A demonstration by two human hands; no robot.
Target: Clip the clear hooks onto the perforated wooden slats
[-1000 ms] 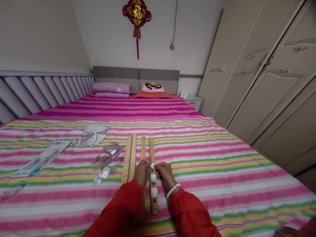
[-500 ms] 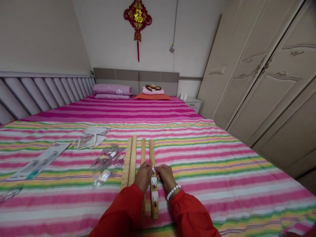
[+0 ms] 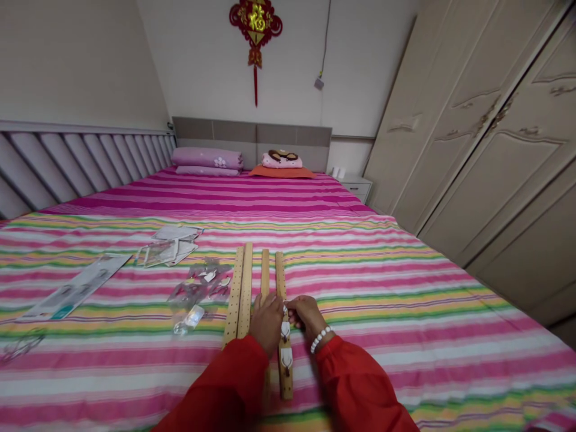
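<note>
Several long wooden strips with peg holes lie side by side on the striped bedspread [image 3: 405,312]. The rightmost strip [image 3: 281,282] carries two small white hooks [image 3: 286,357] near its close end. My left hand [image 3: 266,319] rests on the strips, fingers curled against that rightmost one. My right hand [image 3: 306,315], a white bead bracelet on its wrist, pinches a small white hook [image 3: 284,311] at the strip, right beside my left fingertips. Both sleeves are red.
Clear plastic bags of small hooks [image 3: 198,294] lie left of the strips, with opened packets [image 3: 168,249] and a long card package [image 3: 74,288] further left. Pillows [image 3: 207,159] sit at the headboard. A cream wardrobe [image 3: 486,138] lines the right side.
Both hands have slid slightly toward me along the rightmost strip, staying together around the small white hook. The camera view shifted a little.
</note>
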